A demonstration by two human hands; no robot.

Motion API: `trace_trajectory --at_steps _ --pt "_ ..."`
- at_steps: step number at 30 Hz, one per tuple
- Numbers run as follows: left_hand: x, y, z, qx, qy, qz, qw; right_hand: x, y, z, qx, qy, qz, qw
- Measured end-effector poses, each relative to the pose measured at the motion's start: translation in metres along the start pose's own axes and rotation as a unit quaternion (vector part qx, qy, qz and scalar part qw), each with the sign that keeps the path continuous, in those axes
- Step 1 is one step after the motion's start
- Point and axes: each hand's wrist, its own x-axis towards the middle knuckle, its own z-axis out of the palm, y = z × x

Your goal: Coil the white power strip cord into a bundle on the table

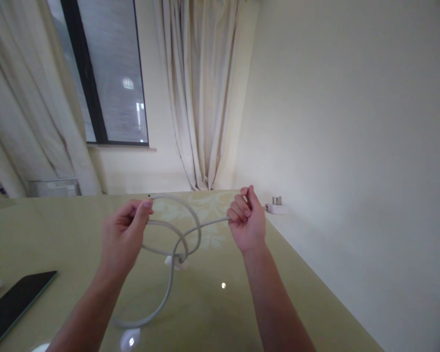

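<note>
Curtains (205, 83) and a pale wall (352, 122) bordered the worktop (205, 313). Over it, the cable (199, 228) spanned the gap between left hand (123, 234) and right hand (247, 220): the left pinched its loops, the right closed around its single run, which sloped slightly up rightward toward the plug (277, 209), just past that hand.
</note>
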Motion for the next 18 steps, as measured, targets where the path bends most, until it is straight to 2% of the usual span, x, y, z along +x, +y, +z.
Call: trace_trajectory --at_steps 4,9,12,15,18 --pt "-0.014 0.009 0.01 0.011 -0.028 0.007 1.0 -0.004 0.031 0.009 -0.072 -0.031 0.076 0.994" --pt "-0.017 0.013 0.016 -0.008 -0.01 -0.012 1.0 -0.007 0.063 0.003 -0.212 -0.047 0.155 0.964" --pt "-0.016 0.01 0.019 -0.04 -0.008 -0.037 0.999 -0.008 0.065 -0.001 -0.285 -0.092 0.198 0.933" --pt "-0.014 0.007 0.02 -0.066 -0.01 -0.042 0.997 -0.01 0.057 -0.003 -0.368 -0.147 0.176 0.901" --pt "-0.012 0.006 0.02 -0.073 0.007 -0.05 0.996 -0.012 0.046 -0.002 -0.405 -0.186 0.175 0.878"
